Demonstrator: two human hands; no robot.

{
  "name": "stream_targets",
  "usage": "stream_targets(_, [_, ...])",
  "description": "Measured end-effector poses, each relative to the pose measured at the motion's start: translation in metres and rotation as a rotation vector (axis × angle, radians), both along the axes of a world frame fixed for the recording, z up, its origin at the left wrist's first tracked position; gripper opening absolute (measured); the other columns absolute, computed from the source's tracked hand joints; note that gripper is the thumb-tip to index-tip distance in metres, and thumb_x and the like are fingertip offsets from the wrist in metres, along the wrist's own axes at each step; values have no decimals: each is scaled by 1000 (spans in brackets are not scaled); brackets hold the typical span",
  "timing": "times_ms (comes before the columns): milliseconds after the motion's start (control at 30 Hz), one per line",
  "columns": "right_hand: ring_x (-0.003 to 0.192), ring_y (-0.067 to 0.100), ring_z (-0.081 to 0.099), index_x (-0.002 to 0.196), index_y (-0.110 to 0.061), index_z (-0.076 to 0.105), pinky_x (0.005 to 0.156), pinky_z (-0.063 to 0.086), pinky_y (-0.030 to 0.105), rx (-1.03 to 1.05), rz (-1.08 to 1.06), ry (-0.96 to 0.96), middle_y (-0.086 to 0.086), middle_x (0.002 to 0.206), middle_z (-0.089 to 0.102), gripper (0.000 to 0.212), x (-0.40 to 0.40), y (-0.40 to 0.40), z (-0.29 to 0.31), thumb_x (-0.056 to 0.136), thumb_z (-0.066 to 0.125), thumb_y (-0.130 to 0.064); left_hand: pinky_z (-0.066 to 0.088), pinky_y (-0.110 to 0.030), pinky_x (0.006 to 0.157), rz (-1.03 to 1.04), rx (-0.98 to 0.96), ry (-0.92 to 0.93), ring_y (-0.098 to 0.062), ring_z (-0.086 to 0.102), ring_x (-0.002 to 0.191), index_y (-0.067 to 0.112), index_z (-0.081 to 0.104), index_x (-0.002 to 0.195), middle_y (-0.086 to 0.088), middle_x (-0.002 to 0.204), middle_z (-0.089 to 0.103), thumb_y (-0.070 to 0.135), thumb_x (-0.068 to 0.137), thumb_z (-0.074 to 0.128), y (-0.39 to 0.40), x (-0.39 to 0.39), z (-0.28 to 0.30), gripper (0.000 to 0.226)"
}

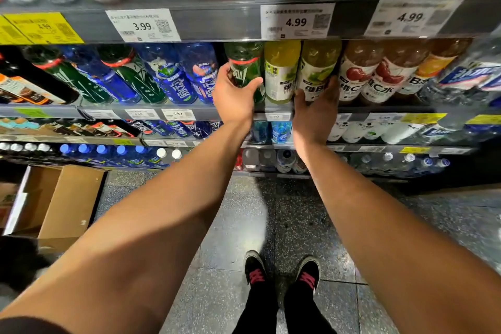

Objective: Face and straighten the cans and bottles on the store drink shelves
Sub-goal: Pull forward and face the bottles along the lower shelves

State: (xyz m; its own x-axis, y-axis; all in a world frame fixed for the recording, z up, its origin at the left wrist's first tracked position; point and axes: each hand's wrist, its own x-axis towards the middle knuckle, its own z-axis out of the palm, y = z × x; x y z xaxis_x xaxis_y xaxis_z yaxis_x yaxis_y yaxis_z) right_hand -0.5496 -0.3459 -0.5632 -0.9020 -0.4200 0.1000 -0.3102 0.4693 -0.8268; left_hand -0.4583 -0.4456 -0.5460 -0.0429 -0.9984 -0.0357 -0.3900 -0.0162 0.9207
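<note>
My left hand grips a dark green bottle with a red band, standing on the middle shelf. My right hand holds the lower part of a yellow-green bottle with a white label, thumb on its left side and fingers on its right. Between the two stands another yellow bottle. Left of my hands stand blue bottles and more green ones. To the right are brownish bottles with red fruit labels.
The shelf rail above carries price tags. Lower shelves hold more bottles with blue and white caps. An open cardboard box sits on the floor at the left. My feet stand on a speckled tile floor.
</note>
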Motion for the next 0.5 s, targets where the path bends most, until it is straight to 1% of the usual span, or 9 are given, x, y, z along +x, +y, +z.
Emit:
stream_targets(33, [145, 32, 31, 150, 6, 25, 116, 17, 24, -11, 0, -9, 23, 156, 32, 73, -2, 0, 0, 96, 62, -24, 53, -20, 85, -14, -1, 0, 7, 64, 81, 12, 64, 115, 9, 95, 71, 18, 66, 91, -1, 0, 0, 56])
stream_targets(67, [145, 32, 32, 150, 6, 25, 117, 19, 26, -10, 3, -16, 23, 155, 32, 73, -3, 1, 0, 95, 62, -24, 52, -17, 82, -26, -3, -10, 11, 60, 77, 11, 64, 114, 10, 92, 69, 18, 67, 91, -1, -1, 0, 55])
stream_targets(100, [145, 32, 31, 150, 6, 25, 117, 19, 27, 2, 7, -15, 24, 155, 32, 73, -5, 2, 0, 95, 62, -25, 53, -18, 81, -36, -6, -18, 10, 59, 75, 10, 63, 114, 10, 92, 68, 19, 67, 91, 0, -1, 1, 55])
stream_targets(167, [143, 35, 33, 149, 8, 26, 115, 22, 29, 26, 13, 5, 27, 154, 33, 74, -7, 3, -2, 95, 62, -26, 53, -21, 83, -44, -18, -23, 1, 60, 78, 11, 63, 113, 8, 94, 68, 21, 67, 91, 4, -3, 2, 55])
stream_targets(233, [139, 38, 39, 147, 9, 29, 112, 29, 31, 18, 14, 15, 29, 149, 38, 73, -8, 5, -2, 94, 64, -25, 51, -17, 84, -43, -28, -22, -2, 60, 83, 12, 63, 115, 8, 95, 68, 21, 67, 91, 10, -4, 3, 56])
stream_targets(333, [131, 39, 47, 145, 10, 34, 105, 39, 37, 7, 13, 23, 29, 142, 45, 70, -9, 8, -1, 91, 65, -23, 49, -9, 84, -54, -26, -27, -2, 62, 88, 12, 62, 119, 9, 100, 68, 20, 69, 90, 11, -5, 4, 59])
stream_targets(367, [130, 40, 48, 144, 11, 35, 105, 41, 38, 9, 22, 23, 29, 141, 46, 70, -9, 9, -1, 91, 65, -23, 49, -10, 87, -66, -20, -28, -2, 63, 90, 12, 61, 121, 8, 102, 69, 19, 70, 90, 12, -4, 6, 59])
stream_targets(433, [130, 39, 48, 144, 10, 36, 106, 42, 42, 14, 39, 9, 29, 141, 46, 68, -8, 10, 2, 92, 64, -24, 51, -17, 94, -86, -18, -29, -5, 66, 96, 12, 61, 123, 5, 109, 71, 17, 71, 89, 14, -2, 8, 60])
stream_targets(500, [132, 37, 46, 145, 6, 37, 106, 43, 43, 26, 52, 3, 26, 143, 46, 65, -5, 13, 8, 93, 62, -24, 51, -20, 96, -75, -3, -14, -8, 66, 99, 13, 61, 125, 2, 112, 71, 14, 72, 87, 19, 2, 8, 59])
